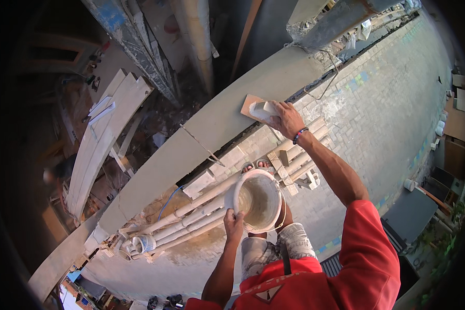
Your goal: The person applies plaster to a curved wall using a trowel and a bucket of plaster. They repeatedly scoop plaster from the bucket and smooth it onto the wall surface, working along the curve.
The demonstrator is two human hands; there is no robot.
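Observation:
My right hand [286, 119] is closed round the handle of a wooden plastering float [251, 105]. The float rests against the smooth grey face of a long cement beam [201, 129], near its lower edge. A pale patch shows on the float beside the handle. Lower down, my left hand [234, 222] grips the rim of a pale bucket [236, 192], tilted so its inside shows. Greyish residue coats its inner wall; I cannot tell how much it holds. A wire handle hangs at its right side.
Bamboo poles [191, 219] and wooden pieces [289, 163] lie under the beam, around my feet [263, 164]. A small paint-stained bucket [143, 243] stands at lower left. Bent wires [201, 144] clip over the beam. Curved boards [106, 129] lean beyond it; paving [387, 103] spreads right.

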